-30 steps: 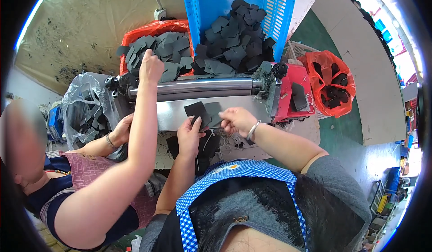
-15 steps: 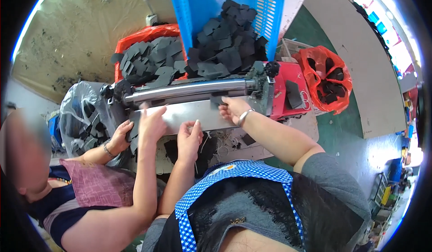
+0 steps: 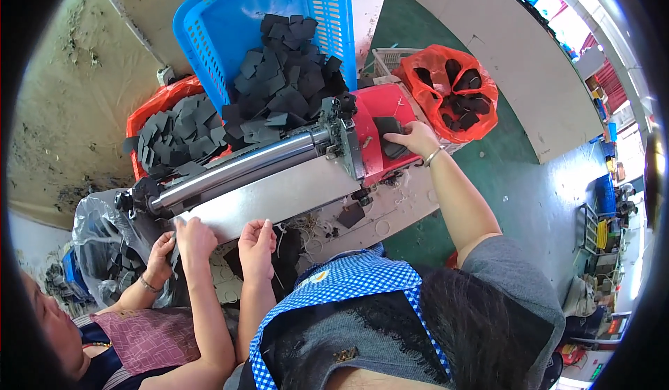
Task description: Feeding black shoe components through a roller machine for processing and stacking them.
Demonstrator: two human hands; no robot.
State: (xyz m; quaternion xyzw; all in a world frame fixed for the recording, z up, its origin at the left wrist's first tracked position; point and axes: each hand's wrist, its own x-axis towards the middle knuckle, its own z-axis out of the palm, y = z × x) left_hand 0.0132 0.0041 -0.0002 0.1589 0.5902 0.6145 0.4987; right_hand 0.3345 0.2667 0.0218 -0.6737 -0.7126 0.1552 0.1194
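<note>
My right hand [image 3: 418,141] reaches over the red surface [image 3: 376,102] at the right end of a roller machine. Its thumb and fingers are closed on a black square piece [image 3: 391,133] there. My left hand [image 3: 257,249] is by the front edge of the machine's metal plate [image 3: 272,198], fingers curled in with the thumb up, and no piece shows in it. Behind the plate runs a shiny steel roller [image 3: 237,170]. A co-worker's two hands [image 3: 196,242] are close together at the plate's left end; what they hold is mostly hidden.
A blue basket [image 3: 197,38] of black pieces leans behind the roller. Left of it is a red bag [image 3: 171,92] of grey-black pieces. An orange-red bag [image 3: 425,59] stands far right, a clear plastic bag [image 3: 97,216] far left. Scraps and pale rings lie on the table [image 3: 397,202].
My right hand has moved right, from the metal plate with a dark piece to the piece on the red surface. My view has swung right. The co-worker's hands have come closer together.
</note>
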